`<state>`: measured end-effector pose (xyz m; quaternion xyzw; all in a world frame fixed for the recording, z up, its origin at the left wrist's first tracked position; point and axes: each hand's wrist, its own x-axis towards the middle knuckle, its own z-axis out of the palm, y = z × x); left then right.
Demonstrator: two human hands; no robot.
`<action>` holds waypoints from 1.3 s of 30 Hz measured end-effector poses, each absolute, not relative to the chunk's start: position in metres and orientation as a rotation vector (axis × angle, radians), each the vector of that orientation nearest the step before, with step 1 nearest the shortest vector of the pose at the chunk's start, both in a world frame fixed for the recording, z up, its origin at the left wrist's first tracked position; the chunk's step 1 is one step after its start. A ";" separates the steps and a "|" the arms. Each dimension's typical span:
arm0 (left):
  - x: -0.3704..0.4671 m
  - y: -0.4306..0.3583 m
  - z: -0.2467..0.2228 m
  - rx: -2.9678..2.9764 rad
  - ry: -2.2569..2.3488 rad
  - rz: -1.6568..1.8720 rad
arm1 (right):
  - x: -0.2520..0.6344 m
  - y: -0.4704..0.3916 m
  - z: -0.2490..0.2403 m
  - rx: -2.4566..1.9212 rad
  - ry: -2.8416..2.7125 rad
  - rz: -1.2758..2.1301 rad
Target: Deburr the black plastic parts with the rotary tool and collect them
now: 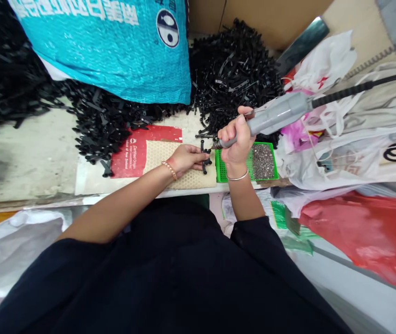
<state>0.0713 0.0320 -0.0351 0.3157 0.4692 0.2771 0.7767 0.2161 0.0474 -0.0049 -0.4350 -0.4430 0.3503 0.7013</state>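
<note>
Between the fingertips of my left hand is a small black part, held above a beige honeycomb mat. My right hand is wrapped round a grey electric screwdriver with a cable at its rear end. The driver's tip points down and left and reaches the black part; whether it touches a screw is too small to tell. Just below and beside my right hand lies a green basket with many small metal screws in its right half.
Piles of black parts lie behind my hands and at the left. A blue bag rests among them. Plastic bags crowd the right side. A red printed sheet lies left of the mat.
</note>
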 end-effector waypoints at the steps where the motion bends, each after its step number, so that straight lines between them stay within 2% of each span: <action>1: 0.071 0.032 -0.035 0.690 1.015 0.595 | 0.217 0.048 -0.006 -0.992 -0.981 0.778; 11: 0.071 0.033 -0.038 0.671 0.987 0.609 | 0.216 0.050 -0.012 -1.111 -0.987 0.747; 39: 0.074 0.032 -0.025 0.690 1.052 0.597 | 0.204 0.042 -0.009 -0.982 -0.908 0.819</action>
